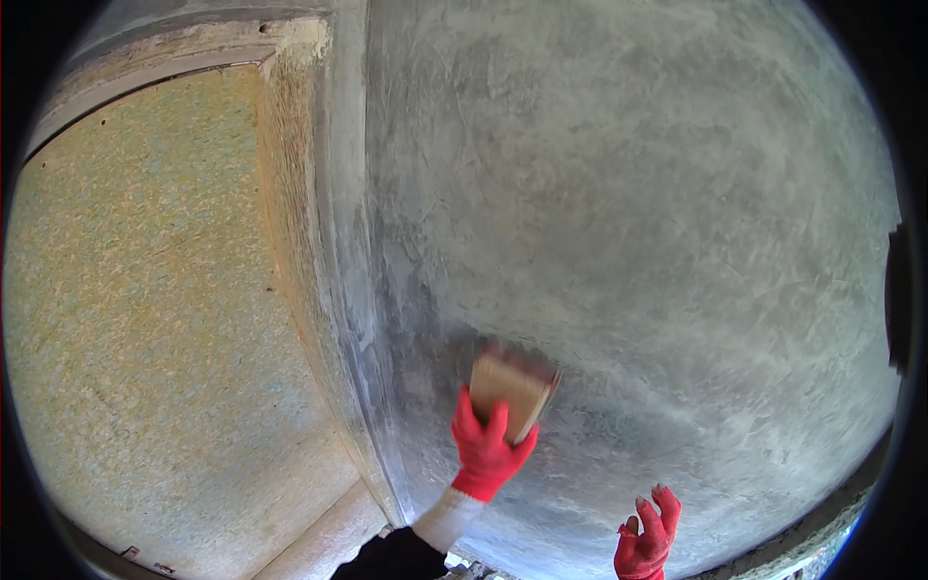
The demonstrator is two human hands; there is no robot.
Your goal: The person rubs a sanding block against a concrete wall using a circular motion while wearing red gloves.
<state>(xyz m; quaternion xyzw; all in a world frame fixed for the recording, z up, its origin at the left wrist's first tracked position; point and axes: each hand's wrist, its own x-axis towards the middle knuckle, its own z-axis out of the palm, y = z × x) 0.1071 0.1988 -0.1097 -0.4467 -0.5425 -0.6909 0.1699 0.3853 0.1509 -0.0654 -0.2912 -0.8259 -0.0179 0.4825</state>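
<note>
My left hand (488,454), in a red glove with a white cuff, grips a flat beige block (509,385) by its lower part. The thumb lies along the block's right side, with fingers spread over its face. The block's upper end is reddish-brown and blurred by motion, so its exact kind is hard to tell. It is against or very close to a grey plastered wall (638,203), over a darker patch. Lower right, my right hand (650,541) is raised in a red glove with bare fingertips. Its fingers are bent and apart, with nothing in them.
Left of the plaster, a rough-edged frame (295,184) borders a yellowish speckled panel (155,271). A raised vertical strip (346,145) runs between frame and wall. At the lower right the wall meets a rough ledge (831,522). A dark object (898,300) stands at the right rim.
</note>
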